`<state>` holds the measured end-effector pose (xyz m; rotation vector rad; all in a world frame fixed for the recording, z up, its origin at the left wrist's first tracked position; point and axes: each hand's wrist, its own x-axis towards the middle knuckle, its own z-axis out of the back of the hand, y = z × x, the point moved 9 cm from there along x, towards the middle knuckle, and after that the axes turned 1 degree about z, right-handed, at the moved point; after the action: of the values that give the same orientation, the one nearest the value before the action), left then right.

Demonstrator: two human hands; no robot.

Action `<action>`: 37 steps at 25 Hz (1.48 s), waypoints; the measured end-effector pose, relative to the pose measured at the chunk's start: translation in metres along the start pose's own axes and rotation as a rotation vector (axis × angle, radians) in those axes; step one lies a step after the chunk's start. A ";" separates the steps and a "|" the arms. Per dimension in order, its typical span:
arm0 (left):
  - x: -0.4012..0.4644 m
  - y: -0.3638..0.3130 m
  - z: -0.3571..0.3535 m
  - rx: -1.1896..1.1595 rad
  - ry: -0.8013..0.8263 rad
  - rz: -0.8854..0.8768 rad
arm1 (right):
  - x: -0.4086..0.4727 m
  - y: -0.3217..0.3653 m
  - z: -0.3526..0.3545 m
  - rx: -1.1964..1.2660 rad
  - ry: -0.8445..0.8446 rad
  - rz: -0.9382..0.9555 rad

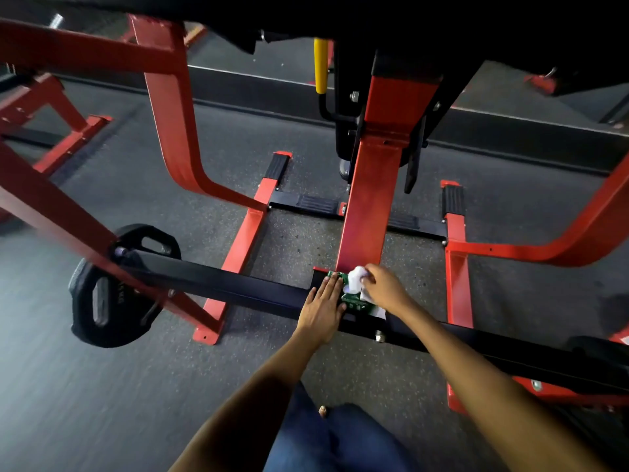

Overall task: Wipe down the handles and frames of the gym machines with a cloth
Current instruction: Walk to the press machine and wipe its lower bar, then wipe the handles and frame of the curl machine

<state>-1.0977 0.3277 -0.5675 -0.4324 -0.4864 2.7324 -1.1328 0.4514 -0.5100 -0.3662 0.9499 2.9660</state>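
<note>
White cloth (357, 279), bunched, pressed against the foot of the red upright post (371, 202), where it meets the black crossbar (238, 287) of the machine frame.

No text can be read anywhere. A black weight plate (112, 287) at the left carries raised markings near its grip slot, too blurred to make out. A green label (354, 299) on the black crossbar (238, 287), partly covered by the hands, shows small print that is too small to read.
</note>
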 end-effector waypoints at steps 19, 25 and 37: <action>0.000 0.014 0.066 0.012 -0.016 0.069 | 0.006 0.030 0.067 0.373 -0.166 -0.103; -0.027 0.021 0.170 0.111 -0.190 0.126 | -0.019 0.123 0.105 0.212 -0.198 0.149; -0.279 0.112 0.267 0.122 -0.457 0.393 | -0.140 0.316 0.024 -0.284 -0.295 0.369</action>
<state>-0.9694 0.0511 -0.3052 0.1564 -0.3693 3.2313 -1.0261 0.2163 -0.2789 0.2781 0.6217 3.3576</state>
